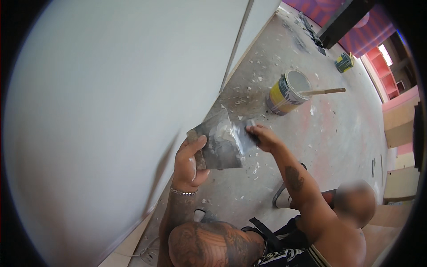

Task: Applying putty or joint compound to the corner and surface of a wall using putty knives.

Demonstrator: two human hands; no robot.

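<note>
My left hand (190,160) grips the worn handle edge of a wide flat steel plastering blade (213,155), with the thumb on top and the fingers beneath. A smear of pale putty (224,132) lies on the blade's upper right part. In my right hand (265,137) is a putty knife (241,141), blurred by motion, its blade against or very near the wide blade's right edge. Both tools are held over the floor, close beside a smooth pale wall (120,89).
Ahead to the right stands an open paint bucket (279,99) with a wooden stick (331,91) across its rim. Farther off is a smaller tin (344,63), near a dark post (344,24). Scraps and pale splashes litter the grey floor (320,147). Pink shelving (383,73) stands at far right.
</note>
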